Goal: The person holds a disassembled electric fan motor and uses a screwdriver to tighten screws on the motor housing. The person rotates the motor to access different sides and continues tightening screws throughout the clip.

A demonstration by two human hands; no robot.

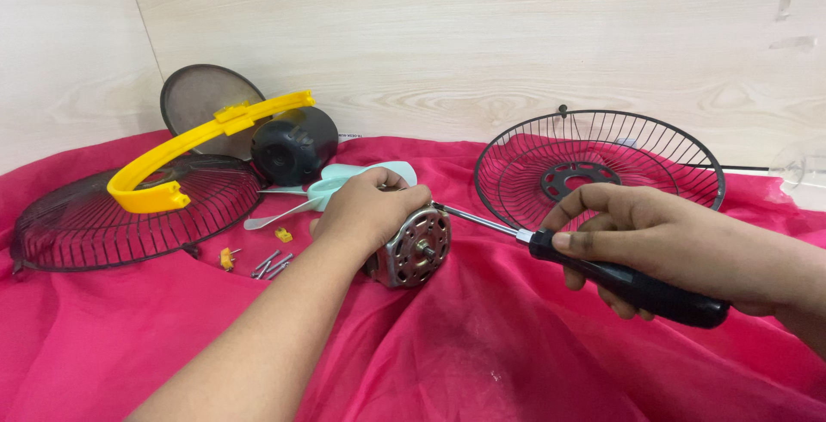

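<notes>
The left hand (366,207) clamped the motor (413,248); the right hand (641,233) gripped a screwdriver (602,274), tip at the motor's rim. A slip risked gouging fingers.

Pink cloth (482,362) covers surface. Black wire fan guard (129,215) at 9 o'clock, yellow plastic ring clip (185,151) resting on it. Dark mesh disc (200,95) and black motor cover (294,145) at 10 o'clock. Pale blue fan blade (331,188) near centre. Loose screws (271,264) and small yellow pieces (282,234) left of centre. Second wire guard (602,164) at 2 o'clock. Light wood wall (482,35) behind.
</notes>
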